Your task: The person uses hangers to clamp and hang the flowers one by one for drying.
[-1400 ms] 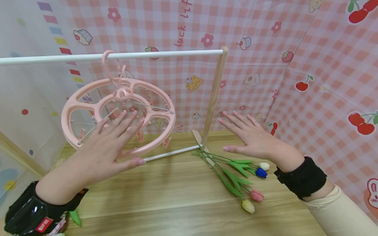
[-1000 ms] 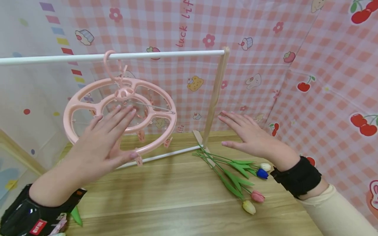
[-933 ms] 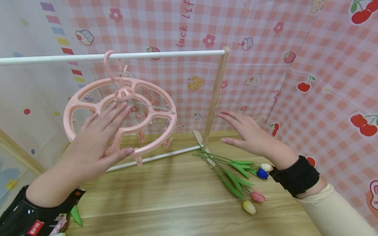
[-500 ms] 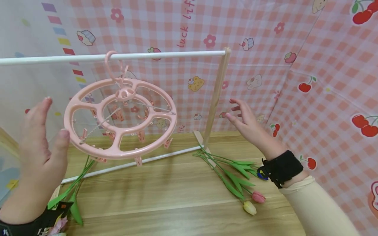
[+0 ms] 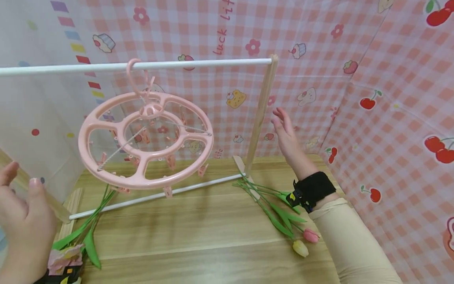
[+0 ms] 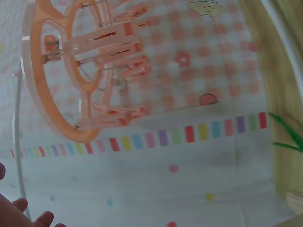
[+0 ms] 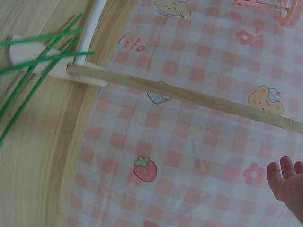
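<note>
Nearby, tulips (image 5: 282, 217) lie over the rack's foot (image 5: 239, 162); its post (image 5: 261, 118) separates the relaxed, empty right hand (image 5: 290, 142) from a round pink clip hanger (image 5: 142, 165). Left hand (image 5: 28, 221): likewise loose.

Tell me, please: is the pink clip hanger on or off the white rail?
On. The pink clip hanger hangs with its hook over the white rail.

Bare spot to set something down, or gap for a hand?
Free: wood-grain tabletop, front middle, between pink-petalled flowers at left and pink and yellow tulips at right, in front of the thin white lower rod. Hand gap: between round pink plastic clip hanger and right wooden post. Crowded: left front corner and the post's foot, crossed by tulip stems.
</note>
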Available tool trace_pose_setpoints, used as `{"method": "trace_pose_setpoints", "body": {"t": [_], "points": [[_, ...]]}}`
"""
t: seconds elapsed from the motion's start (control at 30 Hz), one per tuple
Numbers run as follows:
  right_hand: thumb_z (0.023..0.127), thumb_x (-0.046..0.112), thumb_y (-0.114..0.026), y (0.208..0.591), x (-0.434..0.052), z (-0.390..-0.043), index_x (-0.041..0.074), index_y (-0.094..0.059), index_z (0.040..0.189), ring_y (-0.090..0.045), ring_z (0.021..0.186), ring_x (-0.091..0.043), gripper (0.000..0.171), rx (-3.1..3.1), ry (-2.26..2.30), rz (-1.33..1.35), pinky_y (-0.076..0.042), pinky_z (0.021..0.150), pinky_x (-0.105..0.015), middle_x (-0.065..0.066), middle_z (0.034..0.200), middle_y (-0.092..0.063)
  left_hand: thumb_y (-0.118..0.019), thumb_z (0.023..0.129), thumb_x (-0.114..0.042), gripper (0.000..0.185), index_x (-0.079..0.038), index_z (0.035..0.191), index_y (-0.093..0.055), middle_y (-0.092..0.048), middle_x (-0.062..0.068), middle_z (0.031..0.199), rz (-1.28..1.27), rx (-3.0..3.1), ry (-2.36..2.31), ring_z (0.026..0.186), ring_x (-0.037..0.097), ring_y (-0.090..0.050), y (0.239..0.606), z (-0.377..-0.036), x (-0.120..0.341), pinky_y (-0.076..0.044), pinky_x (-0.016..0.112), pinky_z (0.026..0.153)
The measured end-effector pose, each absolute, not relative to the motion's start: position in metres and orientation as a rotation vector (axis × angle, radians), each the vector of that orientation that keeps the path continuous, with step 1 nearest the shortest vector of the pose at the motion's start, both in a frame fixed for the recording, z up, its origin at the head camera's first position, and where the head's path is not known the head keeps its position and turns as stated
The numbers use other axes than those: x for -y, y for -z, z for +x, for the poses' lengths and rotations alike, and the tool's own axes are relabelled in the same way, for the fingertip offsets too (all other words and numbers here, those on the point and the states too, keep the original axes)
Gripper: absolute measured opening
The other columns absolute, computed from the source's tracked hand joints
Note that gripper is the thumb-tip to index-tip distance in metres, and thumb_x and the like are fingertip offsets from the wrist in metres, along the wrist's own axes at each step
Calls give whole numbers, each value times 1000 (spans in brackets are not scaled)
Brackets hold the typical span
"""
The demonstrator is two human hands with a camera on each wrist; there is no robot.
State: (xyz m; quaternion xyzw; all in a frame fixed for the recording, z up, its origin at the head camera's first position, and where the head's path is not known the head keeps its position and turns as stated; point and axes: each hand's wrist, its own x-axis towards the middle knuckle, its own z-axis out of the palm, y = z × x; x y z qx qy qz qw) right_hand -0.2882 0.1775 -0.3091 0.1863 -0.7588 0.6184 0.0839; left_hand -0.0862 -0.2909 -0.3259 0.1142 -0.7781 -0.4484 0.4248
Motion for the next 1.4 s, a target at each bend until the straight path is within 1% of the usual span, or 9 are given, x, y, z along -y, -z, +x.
{"method": "trace_pose_setpoints", "body": {"t": [0.13,0.37,0.57,0.67,0.8,0.9,0.97,1.17,1.4], "points": [[103,35,-30,320,-171,-303,10,-15,151,-27,139,-29,56,2216,-1913,483,-22,115,-50,-9,152,-25,-37,97,-13,49,-15,144,-26,-26,-1,147,434,1993,1117,132,8,-19,342,-85,301,-10,25,114],[104,37,-26,322,-156,-314,18,-13,152,-23,142,-29,54,2236,-2038,373,-25,113,-52,-6,155,-23,-36,98,-16,54,-19,149,-19,-22,0,151,621,2112,1112,133,9,-19,363,-80,313,-17,27,113],[102,41,-28,327,-149,-322,20,-19,152,-25,142,-24,54,2221,-2076,287,-23,117,-45,-7,154,-27,-36,98,-19,58,-19,152,-13,-18,8,154,771,2259,1118,139,23,-19,381,-77,323,-20,44,116],[100,46,-32,332,-147,-326,22,-22,151,-27,141,-21,57,2204,-2082,212,-23,118,-41,-5,154,-29,-39,98,-20,59,-13,151,-15,-21,15,152,763,2343,1092,132,31,-26,391,-74,326,-32,39,104],[100,46,-34,337,-145,-330,21,-23,151,-31,139,-21,58,2180,-2068,174,-26,118,-39,-5,153,-31,-42,96,-19,57,-1,147,-23,-27,27,145,711,2432,1059,123,42,-31,403,-72,328,-35,43,90],[100,43,-34,338,-143,-329,19,-26,150,-36,136,-22,56,2160,-2056,177,-29,116,-39,-6,149,-38,-43,95,-16,55,7,143,-28,-31,36,139,645,2482,1050,122,49,-32,412,-72,331,-32,58,95],[101,42,-34,338,-141,-328,18,-30,148,-39,133,-22,53,2145,-2051,183,-32,114,-39,-7,145,-44,-43,95,-16,55,11,141,-28,-33,40,135,602,2517,1029,118,51,-34,418,-72,334,-31,62,96],[101,42,-33,336,-137,-328,13,-42,140,-45,125,-23,49,2152,-2007,190,-36,110,-38,-10,137,-51,-44,97,-23,60,15,140,-26,-34,43,132,580,2663,951,106,52,-38,429,-75,342,-33,64,90],[102,38,-34,336,-136,-330,9,-46,136,-47,124,-23,46,2125,-1998,212,-38,110,-36,-13,133,-53,-50,95,-31,61,17,130,-37,-43,38,116,688,2725,923,104,51,-41,444,-78,347,-39,57,81]]}}
